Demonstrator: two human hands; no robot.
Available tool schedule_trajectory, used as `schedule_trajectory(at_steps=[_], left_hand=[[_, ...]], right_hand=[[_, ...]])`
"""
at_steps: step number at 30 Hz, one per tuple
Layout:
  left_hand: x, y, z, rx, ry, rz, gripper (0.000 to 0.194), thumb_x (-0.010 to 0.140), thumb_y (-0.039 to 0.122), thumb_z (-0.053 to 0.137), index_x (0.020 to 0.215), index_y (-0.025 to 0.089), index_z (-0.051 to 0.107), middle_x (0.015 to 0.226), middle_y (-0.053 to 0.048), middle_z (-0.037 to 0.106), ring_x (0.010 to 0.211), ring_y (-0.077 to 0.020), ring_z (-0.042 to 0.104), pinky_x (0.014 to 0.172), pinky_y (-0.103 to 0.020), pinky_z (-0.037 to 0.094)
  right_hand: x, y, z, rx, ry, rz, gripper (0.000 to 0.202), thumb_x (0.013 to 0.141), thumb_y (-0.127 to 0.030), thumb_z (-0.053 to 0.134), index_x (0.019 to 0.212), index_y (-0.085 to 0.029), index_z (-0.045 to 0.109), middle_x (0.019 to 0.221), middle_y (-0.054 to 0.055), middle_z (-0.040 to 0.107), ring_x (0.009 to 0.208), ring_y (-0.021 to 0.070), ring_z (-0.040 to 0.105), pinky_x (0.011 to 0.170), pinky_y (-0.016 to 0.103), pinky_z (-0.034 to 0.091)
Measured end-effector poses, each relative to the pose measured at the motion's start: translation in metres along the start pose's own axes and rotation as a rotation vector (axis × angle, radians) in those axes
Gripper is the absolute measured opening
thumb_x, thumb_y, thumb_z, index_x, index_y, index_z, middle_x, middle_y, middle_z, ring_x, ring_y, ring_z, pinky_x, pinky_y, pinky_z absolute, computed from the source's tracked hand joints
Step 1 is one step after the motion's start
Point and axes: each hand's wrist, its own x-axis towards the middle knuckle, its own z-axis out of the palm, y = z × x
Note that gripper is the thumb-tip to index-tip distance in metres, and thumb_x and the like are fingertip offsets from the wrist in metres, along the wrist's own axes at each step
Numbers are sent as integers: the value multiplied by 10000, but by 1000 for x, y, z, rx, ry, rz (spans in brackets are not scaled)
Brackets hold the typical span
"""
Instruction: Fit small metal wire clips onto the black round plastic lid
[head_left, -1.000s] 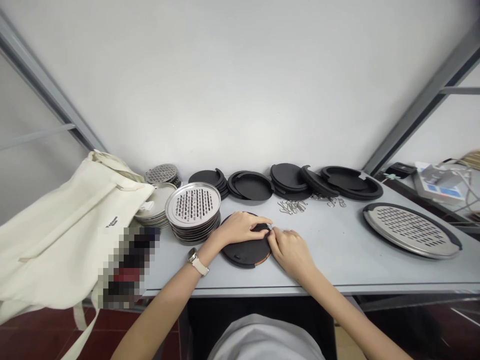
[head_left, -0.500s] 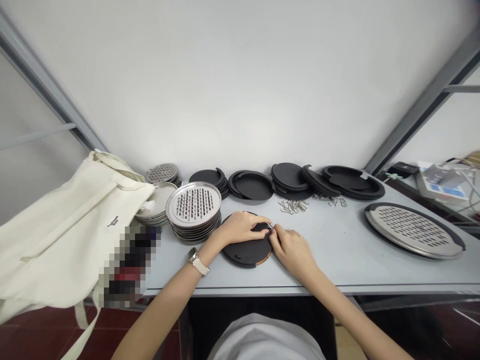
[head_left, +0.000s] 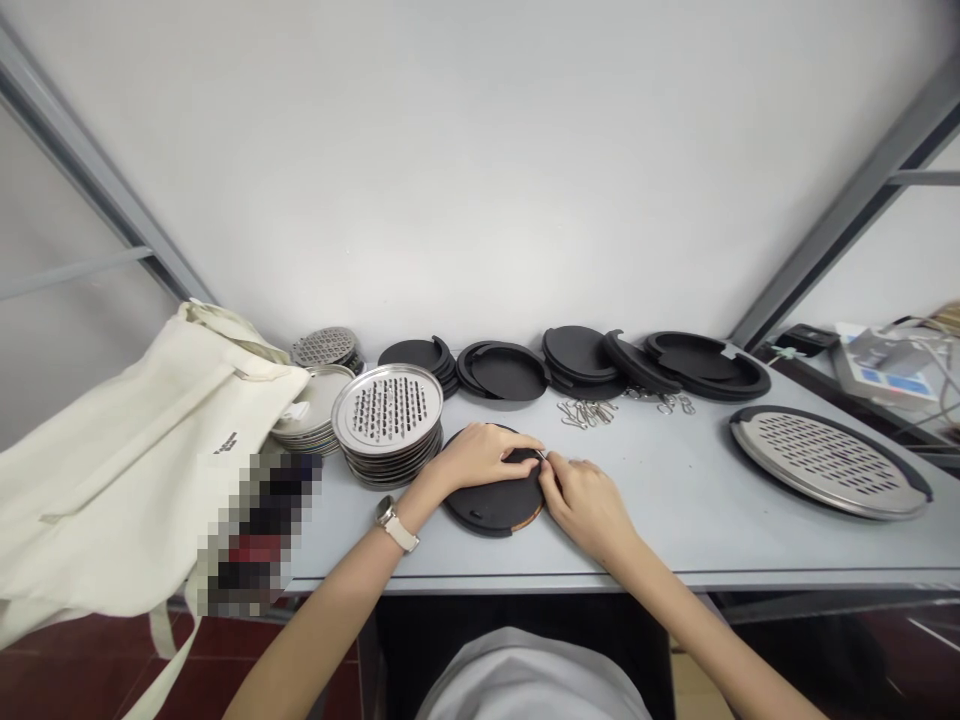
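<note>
A black round disc (head_left: 491,505) lies flat near the table's front edge, with an orange-brown strip along its right rim. My left hand (head_left: 480,458) rests over its upper part, thumb and index finger closing in at the right rim. Opposite it, my right hand (head_left: 589,500) pinches a small, shiny metal clip (head_left: 541,455) at that same rim. Fingertips cover most of the clip. Left of the disc stands a stack of round metal grater plates (head_left: 388,410). Behind my hands is a pile of small metal hooks (head_left: 587,413).
Black round trays (head_left: 510,372) line the back by the wall, with a larger black tray (head_left: 705,365) farther right. A big oval grater plate (head_left: 829,462) lies at the right. A cream bag (head_left: 142,470) hangs over the left edge. Metal posts (head_left: 847,200) flank the table.
Almost nothing has moved. My right fingers have shifted very slightly at the disc's rim, and the disc stays in place.
</note>
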Motion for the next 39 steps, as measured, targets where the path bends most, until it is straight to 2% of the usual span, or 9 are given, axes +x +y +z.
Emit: schedule_trajectory(at_steps=[3,5,16,25,33,36,39], left_hand=[[-1,-1,1,-17,-1,18,316,882,365,531,1178,309,628,924,28,695,697,-115,579,676,-210,380],[-1,-1,1,-12,7,24,333,879,356,531,1195,302,620,951,25,698,714,-118,587,690,-212,385],[-1,-1,0,33,19,-11,363,859,371,566,1213,297,598,738,31,642,653,-124,571,610,-213,351],[-1,1,-2,66,-5,0,269,860,375,563,1097,261,618,708,35,603,643,-124,557,606,-213,350],[-2,2,-3,82,-5,5,371,864,379,557,1223,286,554,694,37,600,640,-134,568,606,-213,361],[-2,2,-3,73,-12,21,353,874,348,542,1221,290,567,737,26,640,678,-141,595,634,-216,380],[-1,2,-2,57,-10,40,325,883,332,528,1200,286,587,877,7,685,752,-150,622,686,-222,403]], right_hand=[[-1,0,0,-2,-7,44,268,965,-242,334,849,-164,562,659,52,665,617,192,611,594,272,293],[-1,0,0,-1,-14,54,270,967,-245,330,845,-166,558,661,54,665,618,194,614,590,272,294],[3,6,-5,249,-85,96,278,960,-314,341,819,-214,558,652,2,663,596,163,616,527,236,277],[4,3,-7,200,-62,80,323,984,-295,282,814,-207,543,652,19,656,616,169,617,553,243,288],[2,5,-5,214,-73,89,296,964,-291,329,786,-213,552,652,15,659,614,171,623,542,241,290],[3,5,-5,216,-77,84,322,973,-292,307,819,-208,577,672,27,671,633,179,635,555,245,307],[4,5,-5,215,-80,74,351,984,-296,282,871,-202,602,704,41,687,655,186,647,573,251,323]])
